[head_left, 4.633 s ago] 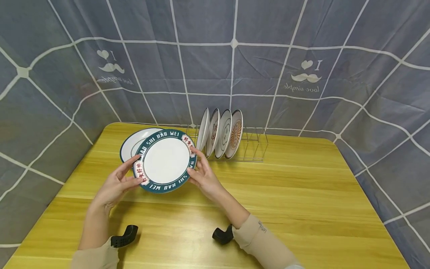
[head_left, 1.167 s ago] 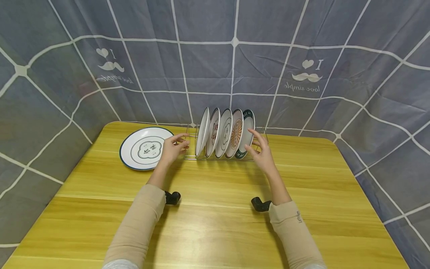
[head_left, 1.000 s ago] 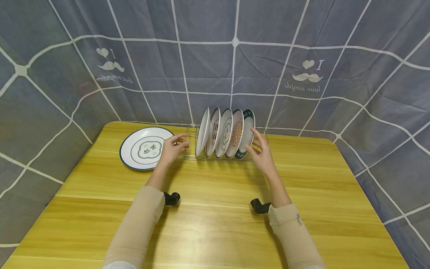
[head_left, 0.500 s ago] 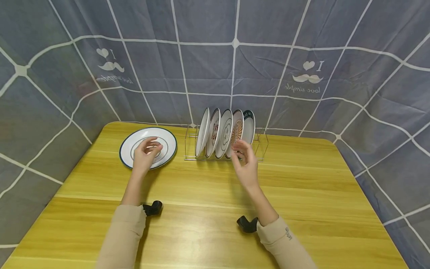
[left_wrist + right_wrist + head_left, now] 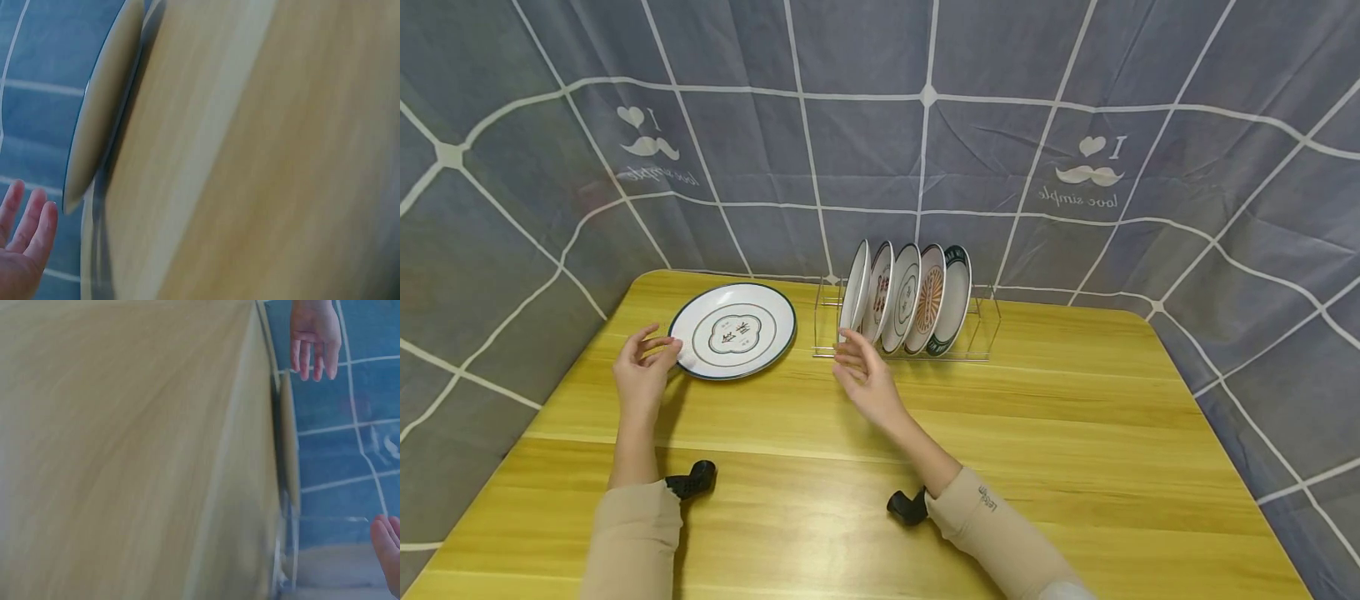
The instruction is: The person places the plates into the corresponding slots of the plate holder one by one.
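The left hand (image 5: 643, 367) is hovering by the left rim of a blue-rimmed white plate (image 5: 732, 331), its fingers loosely bent and gripping nothing; whether the thumb is touching the rim is unclear. That plate is lying face up on the wood-grain tabletop (image 5: 1037, 433), to the left of a wire dish rack (image 5: 977, 359). The right hand (image 5: 872, 387) is hanging before the rack's left part, fingers relaxed and holding nothing. Five plates are standing on edge in the rack, a green-rimmed plate (image 5: 953, 302) being rightmost, beside a sunburst-patterned plate (image 5: 929, 300). Behind, a grid-patterned curtain (image 5: 985, 150) is hanging.
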Tool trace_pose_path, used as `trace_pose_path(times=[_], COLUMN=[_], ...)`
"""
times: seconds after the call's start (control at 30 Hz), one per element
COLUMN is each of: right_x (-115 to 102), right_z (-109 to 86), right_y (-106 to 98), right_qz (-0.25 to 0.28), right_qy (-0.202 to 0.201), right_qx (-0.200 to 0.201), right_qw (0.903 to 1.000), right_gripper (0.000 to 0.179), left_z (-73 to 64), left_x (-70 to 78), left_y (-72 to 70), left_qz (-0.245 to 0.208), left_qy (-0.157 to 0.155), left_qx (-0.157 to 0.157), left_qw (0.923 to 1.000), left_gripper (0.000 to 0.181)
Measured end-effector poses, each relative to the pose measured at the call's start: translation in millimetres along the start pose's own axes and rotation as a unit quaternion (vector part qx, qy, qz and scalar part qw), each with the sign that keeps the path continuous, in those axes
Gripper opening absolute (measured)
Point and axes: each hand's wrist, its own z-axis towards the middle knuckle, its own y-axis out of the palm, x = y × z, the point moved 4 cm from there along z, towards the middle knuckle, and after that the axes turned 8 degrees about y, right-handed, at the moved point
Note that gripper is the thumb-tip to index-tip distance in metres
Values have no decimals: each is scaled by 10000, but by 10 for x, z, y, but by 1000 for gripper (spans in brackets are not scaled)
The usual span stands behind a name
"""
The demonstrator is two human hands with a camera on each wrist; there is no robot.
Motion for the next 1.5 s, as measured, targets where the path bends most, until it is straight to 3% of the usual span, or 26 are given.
trace_pose_path(times=[0.13, 0.23, 0.4, 0.5, 0.7, 0.87, 1.07, 1.3, 1.5], right_x=[120, 317, 676, 741, 844, 895, 909, 889, 871], right_z=[102, 206, 408, 484, 604, 663, 734, 771, 745], right_y=[179, 303, 458, 518, 634, 720, 786, 827, 837], right_qz=[133, 338, 724, 964, 1815, 2372, 2835, 2996, 2815], right_qy=[630, 993, 1465, 1676, 2016, 2320, 2455, 2599, 2689], right_qx=[-351, -490, -530, -572, -781, -936, -1090, -1321, -1422], right_qw=[9973, 9933, 9851, 9795, 9593, 9387, 9206, 9084, 9101], right_gripper=[54, 57, 61, 64, 64, 59, 52, 54, 59], left_z=[-2, 11, 42, 58, 110, 148, 208, 220, 192], left_x=[-41, -69, -144, -193, -284, -348, -384, -391, -394], left_y=[-143, -198, -220, -209, -185, -144, -81, -16, 3], left_qz=[-186, -264, -254, -448, -692, -497, -298, -141, -358], left_qy=[-362, -614, -992, -1099, -1292, -1521, -1734, -1699, -1803], left_qx=[234, 223, -203, -535, -1104, -1477, -1755, -2175, -2126], left_qw=[9989, 9975, 9945, 9915, 9830, 9760, 9686, 9611, 9597], left_gripper=[46, 56, 73, 78, 87, 89, 87, 79, 80])
